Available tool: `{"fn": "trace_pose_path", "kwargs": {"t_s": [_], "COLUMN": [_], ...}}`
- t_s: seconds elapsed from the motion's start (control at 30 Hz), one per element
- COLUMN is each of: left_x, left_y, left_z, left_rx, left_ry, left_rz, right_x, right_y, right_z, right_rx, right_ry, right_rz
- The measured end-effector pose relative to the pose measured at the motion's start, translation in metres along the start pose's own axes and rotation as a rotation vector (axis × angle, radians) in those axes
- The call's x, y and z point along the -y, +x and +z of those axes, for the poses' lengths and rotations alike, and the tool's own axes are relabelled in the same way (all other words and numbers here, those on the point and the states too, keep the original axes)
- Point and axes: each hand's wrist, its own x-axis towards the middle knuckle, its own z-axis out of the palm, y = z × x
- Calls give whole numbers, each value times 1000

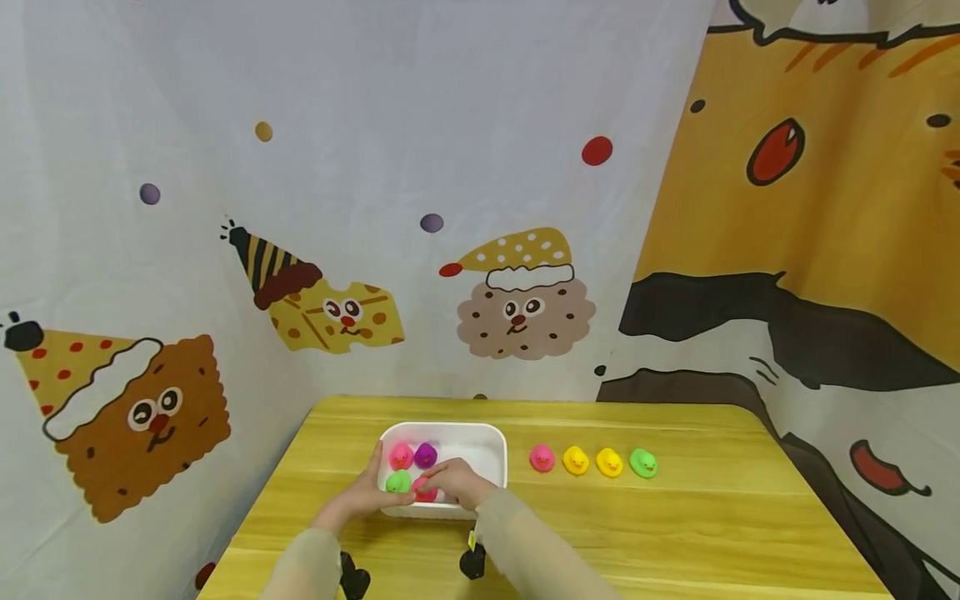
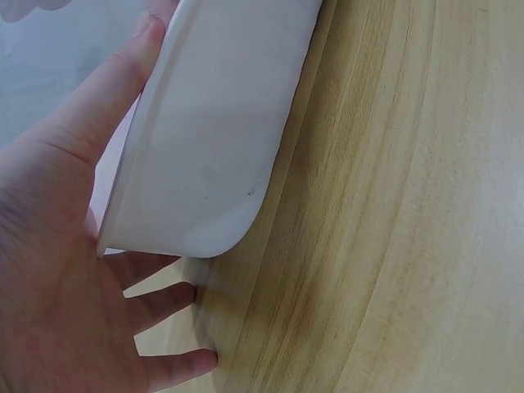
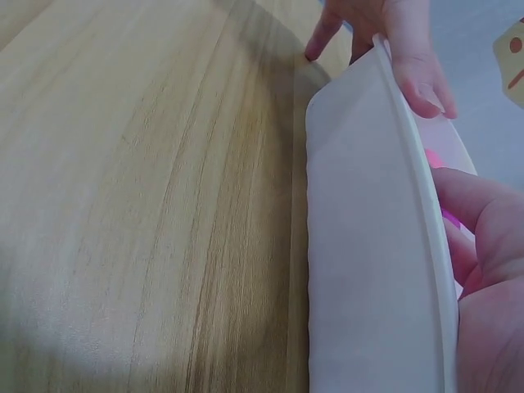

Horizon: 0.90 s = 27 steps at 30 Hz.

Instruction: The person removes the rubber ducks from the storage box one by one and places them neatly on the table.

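Note:
A white plastic tray [image 1: 483, 458] lies on the table. In its left part are a pink rubber duck [image 1: 401, 455], a purple duck [image 1: 425, 455], a green duck [image 1: 398, 482] and a second pink duck [image 1: 425, 493] near the front wall. My left hand [image 1: 363, 494] holds the tray's front left corner. Its thumb lies along the rim, and the other fingers reach round the left side. Inside the tray, my right hand [image 1: 462, 483] pinches the front pink duck, partly covering it. In the right wrist view the tray wall hides most of these fingertips.
Right of the tray, a pink duck [image 1: 542, 457], two yellow ducks [image 1: 592, 461] and a green duck [image 1: 643, 462] form a row on the wooden table [image 1: 675, 533]. A printed cloth [image 1: 360, 167] hangs behind. Dark objects [image 1: 472, 562] show near the sleeves.

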Motion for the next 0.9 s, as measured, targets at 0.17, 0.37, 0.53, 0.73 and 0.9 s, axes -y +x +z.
{"fn": "trace_pose_path", "kwargs": {"t_s": [0.17, 0.37, 0.53, 0.73, 0.9], "left_x": [0, 4, 4, 0, -3], "left_y": [-2, -3, -2, 0, -2], "left_z": [0, 1, 2, 2, 0], "left_rx": [-5, -5, -14, -23, -32], "left_ry": [-2, -6, 11, 24, 33], "left_rz": [-9, 0, -3, -14, -26], "right_x": [1, 5, 7, 8, 15], "right_y": [2, 3, 4, 6, 3], "right_z": [0, -4, -12, -27, -36], "right_rx": [-6, -6, 3, 45, 75], "right_ry": [20, 85, 62, 41, 55], "right_rz": [25, 50, 42, 14, -15]}}
